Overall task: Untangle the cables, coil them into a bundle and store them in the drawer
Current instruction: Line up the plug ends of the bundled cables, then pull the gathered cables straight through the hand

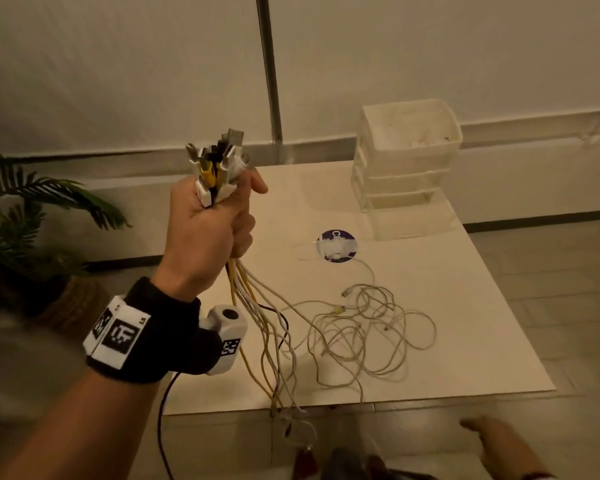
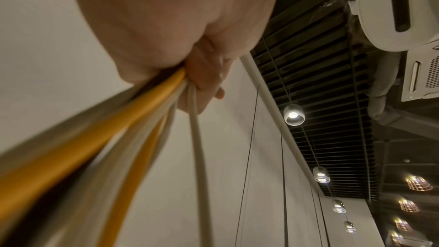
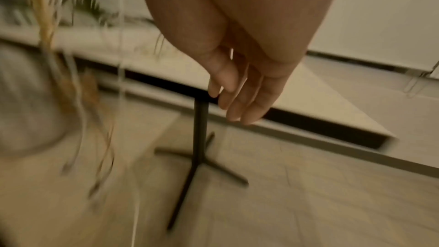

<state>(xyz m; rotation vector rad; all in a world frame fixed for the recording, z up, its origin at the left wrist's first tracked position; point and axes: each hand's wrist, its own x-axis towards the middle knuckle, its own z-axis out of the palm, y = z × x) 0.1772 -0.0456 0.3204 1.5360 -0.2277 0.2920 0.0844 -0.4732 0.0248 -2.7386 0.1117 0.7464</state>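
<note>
My left hand [image 1: 215,220] is raised above the table's left side, fist curled round a bunch of cables [image 1: 260,306], white, yellow and one black. Their plugs [image 1: 219,161] stick up out of the fist. The strands hang down past the table's front edge, and the wrist view shows the yellow and white cables [image 2: 133,119] leaving the fist [image 2: 202,74]. More white cable lies in a loose tangle [image 1: 368,327] on the table [image 1: 465,341]. My right hand [image 1: 489,434] hangs low at the front right, fingers [image 3: 237,100] straight and holding nothing. The white drawer unit [image 1: 406,168] stands at the table's back right.
A purple round sticker [image 1: 336,245] with a white blob on it lies mid-table. A potted plant [image 1: 25,230] stands on the floor to the left. A metal pole [image 1: 271,74] rises behind the table. The table's black leg and foot [image 3: 199,147] show below.
</note>
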